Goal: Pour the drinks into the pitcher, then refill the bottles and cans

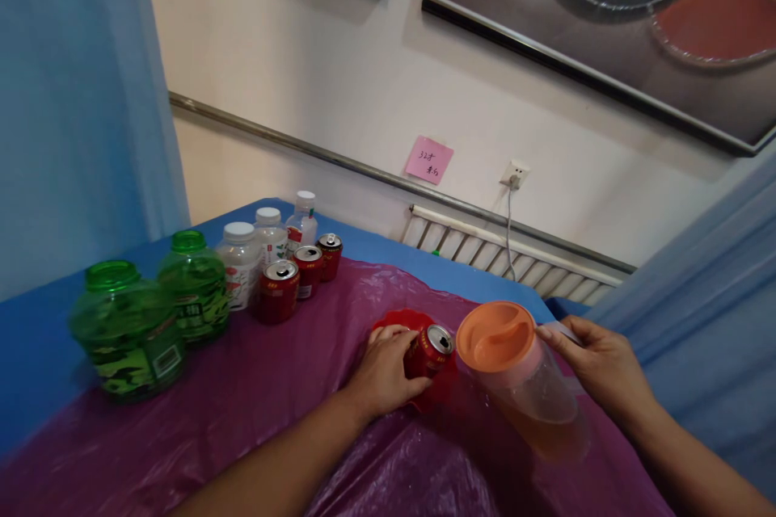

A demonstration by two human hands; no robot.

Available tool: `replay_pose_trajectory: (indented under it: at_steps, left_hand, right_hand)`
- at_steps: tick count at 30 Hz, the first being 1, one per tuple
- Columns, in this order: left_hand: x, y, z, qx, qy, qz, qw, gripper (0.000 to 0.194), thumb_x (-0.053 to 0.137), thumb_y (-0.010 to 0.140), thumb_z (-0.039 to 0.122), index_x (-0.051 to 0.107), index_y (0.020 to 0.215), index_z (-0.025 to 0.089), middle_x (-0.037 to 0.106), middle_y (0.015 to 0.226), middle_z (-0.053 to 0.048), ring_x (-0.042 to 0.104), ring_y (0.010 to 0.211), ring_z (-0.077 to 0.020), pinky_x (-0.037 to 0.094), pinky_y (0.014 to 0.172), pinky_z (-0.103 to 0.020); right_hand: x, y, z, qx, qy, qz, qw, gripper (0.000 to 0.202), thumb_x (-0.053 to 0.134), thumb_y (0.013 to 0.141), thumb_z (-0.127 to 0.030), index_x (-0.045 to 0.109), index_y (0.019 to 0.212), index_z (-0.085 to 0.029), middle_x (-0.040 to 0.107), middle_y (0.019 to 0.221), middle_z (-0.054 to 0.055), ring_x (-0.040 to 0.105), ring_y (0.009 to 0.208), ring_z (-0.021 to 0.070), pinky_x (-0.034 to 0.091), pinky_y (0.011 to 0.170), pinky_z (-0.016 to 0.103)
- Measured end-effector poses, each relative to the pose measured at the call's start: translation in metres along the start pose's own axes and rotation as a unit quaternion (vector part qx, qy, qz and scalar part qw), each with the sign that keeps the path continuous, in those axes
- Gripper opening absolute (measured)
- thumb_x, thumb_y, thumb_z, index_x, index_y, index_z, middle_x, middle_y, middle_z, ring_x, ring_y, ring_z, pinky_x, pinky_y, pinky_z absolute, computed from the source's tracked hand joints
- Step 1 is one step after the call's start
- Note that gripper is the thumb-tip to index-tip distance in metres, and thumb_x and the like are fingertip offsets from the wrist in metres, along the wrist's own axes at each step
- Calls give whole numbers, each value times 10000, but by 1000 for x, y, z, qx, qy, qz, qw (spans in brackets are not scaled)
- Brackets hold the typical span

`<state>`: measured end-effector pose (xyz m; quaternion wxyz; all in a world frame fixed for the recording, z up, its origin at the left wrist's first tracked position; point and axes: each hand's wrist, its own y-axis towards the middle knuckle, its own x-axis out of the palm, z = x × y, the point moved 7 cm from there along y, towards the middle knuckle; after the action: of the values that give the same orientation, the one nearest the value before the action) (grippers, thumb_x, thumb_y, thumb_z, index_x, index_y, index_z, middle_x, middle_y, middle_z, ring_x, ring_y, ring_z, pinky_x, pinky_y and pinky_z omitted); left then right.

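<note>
Left hand [383, 376] on red can [429, 349], right hand [612, 363] on lidded pitcher [533, 396]

Left hand: fingers and thumb wrapped round the red can's side, can filling the grip, opened top facing up. Can is at a red dish [403, 318], dish rim showing behind the fingers; can't tell if the can's base rests inside it. Right hand: fingers closed on the pitcher's handle [565, 332], thumb near the lid edge. Pitcher is see-through, tilted, brownish liquid low inside, orange lid [494, 333] just beside the can top; can't tell if they touch.

Under all this, a crinkled purple plastic sheet [291, 412] over a blue tabletop [27, 339]. Left side, well apart from the hands: two green jars [127, 339], uncapped; three clear bottles with white caps [241, 262]; three more cans [279, 291] in a slanting row next to them, all upright. Behind: metal rail [339, 157], pink note with handwriting [429, 159], wall socket [515, 174] with a cord plugged in, white radiator [461, 242], framed pictures [606, 73] above, blue curtains [78, 97] both sides
</note>
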<state>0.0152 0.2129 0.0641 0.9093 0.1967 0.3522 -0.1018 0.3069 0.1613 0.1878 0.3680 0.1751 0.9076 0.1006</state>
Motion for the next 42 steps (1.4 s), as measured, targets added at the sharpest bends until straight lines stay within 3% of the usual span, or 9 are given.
replay_pose_trajectory:
  at_steps: [9,42]
  left_hand:
    - [1,0,0,0,9,-6,1000,727,863,608,373,662,1282,188,674,1300,-118,561,1224,-350,398,1081,-467]
    - [2,0,0,-3,9,-13,1000,746,864,608,378,660,1294,167,662,1312,-137,568,1220,-344,398,1085,-463]
  right_hand:
    - [-1,0,-8,-23,-13,16,1000,516,726,721,-645,514,528,-216,393,538,-44,367,541,121,318,483,244]
    - [1,1,2,-20,-7,9,1000,497,731,740,-645,575,578,-202,453,560,-34,400,567,128,340,509,242]
